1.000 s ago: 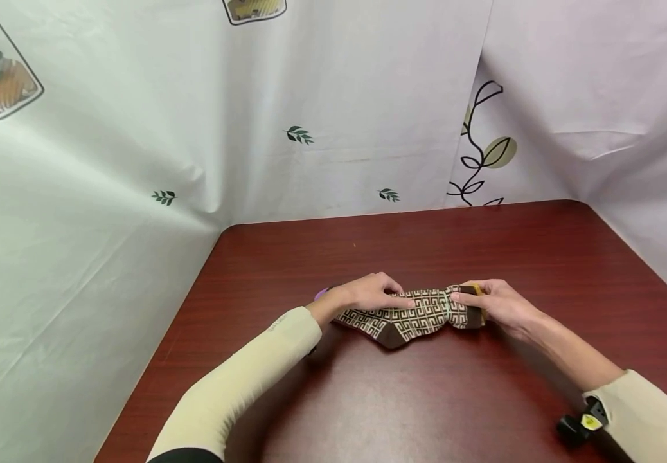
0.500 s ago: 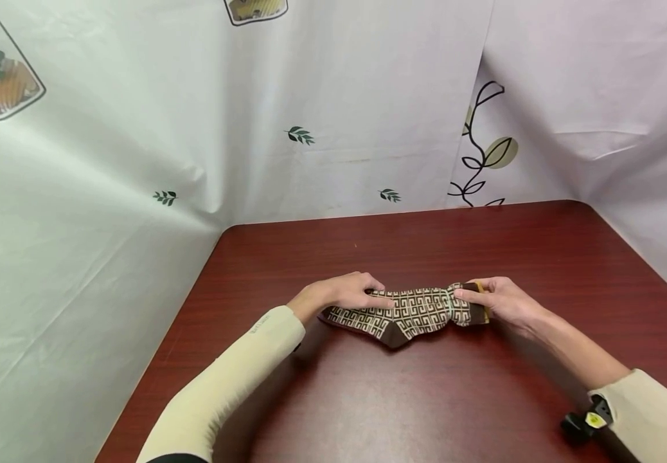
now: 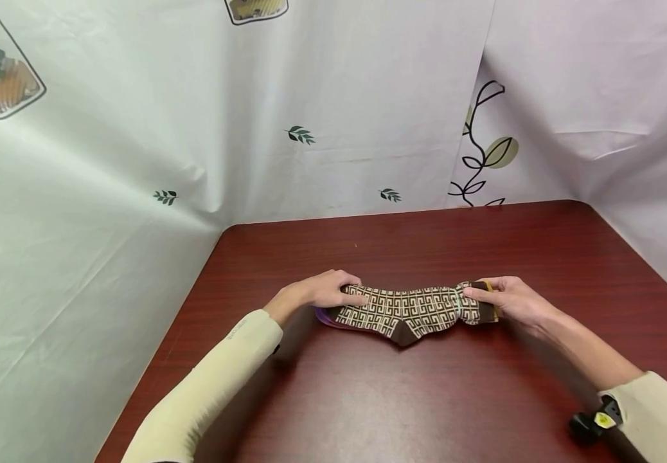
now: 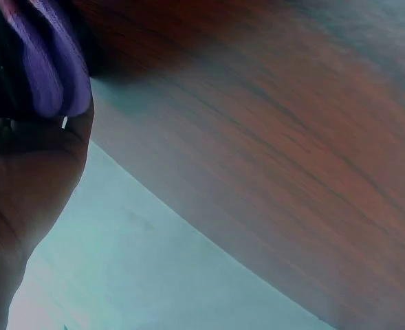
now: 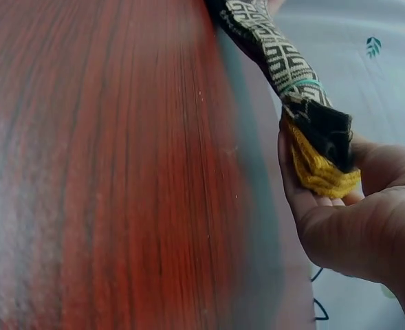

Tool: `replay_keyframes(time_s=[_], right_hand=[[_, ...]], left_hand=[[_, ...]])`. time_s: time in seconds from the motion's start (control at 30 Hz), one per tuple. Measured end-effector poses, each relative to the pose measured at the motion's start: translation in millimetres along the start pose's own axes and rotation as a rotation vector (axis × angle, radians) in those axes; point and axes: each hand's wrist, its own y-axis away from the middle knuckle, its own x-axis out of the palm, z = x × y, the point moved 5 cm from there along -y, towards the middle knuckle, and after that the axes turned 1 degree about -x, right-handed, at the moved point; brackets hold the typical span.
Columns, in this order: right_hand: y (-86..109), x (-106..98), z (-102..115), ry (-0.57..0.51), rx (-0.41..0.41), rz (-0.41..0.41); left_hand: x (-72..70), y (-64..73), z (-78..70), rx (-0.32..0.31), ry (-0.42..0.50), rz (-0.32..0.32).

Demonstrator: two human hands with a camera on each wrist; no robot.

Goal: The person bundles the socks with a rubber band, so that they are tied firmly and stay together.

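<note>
A bundle of socks (image 3: 420, 308) stretches between my hands just above or on the table; I cannot tell which. The top sock has a brown and cream key pattern with a brown heel. A thin teal band (image 3: 459, 302) circles it near the cuff. My left hand (image 3: 329, 289) grips the toe end, where purple toes (image 4: 51, 69) stick out in the left wrist view. My right hand (image 3: 515, 299) pinches the cuff end, thumb on top. Yellow cuffs (image 5: 315, 165) lie beneath the brown one in the right wrist view.
A dark red wooden table (image 3: 339, 399) lies under the hands. White printed cloth (image 3: 333, 96) hangs behind it and along both sides. A small black device (image 3: 596, 421) is strapped at the right wrist.
My left hand has slid leftward along the socks to the toe end, and its grip now sits there. The right hand and the bundle have shifted slightly right.
</note>
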Motion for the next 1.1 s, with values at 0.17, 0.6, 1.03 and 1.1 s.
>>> replay_keyframes(time_s=[0.17, 0.6, 1.03, 1.1], right_hand=[[-1.6, -4.6, -3.1, -0.012, 0.002, 0.0], [-0.6, -16.5, -8.4, 0.008, -0.023, -0.005], [1.3, -24.2, -2.1, 0.151, -0.061, -0.111], [1.6, -24.0, -1.2, 0.181, -0.07, -0.126]], left_hand=[[-3.1, 10.9, 8.6, 0.012, 0.122, -0.025], [-8.6, 35.5, 24.3, -0.024, 0.383, -0.048], [-8.0, 34.9, 28.2, -0.016, 0.391, -0.147], [-8.3, 34.6, 28.2, -0.023, 0.374, -0.162]])
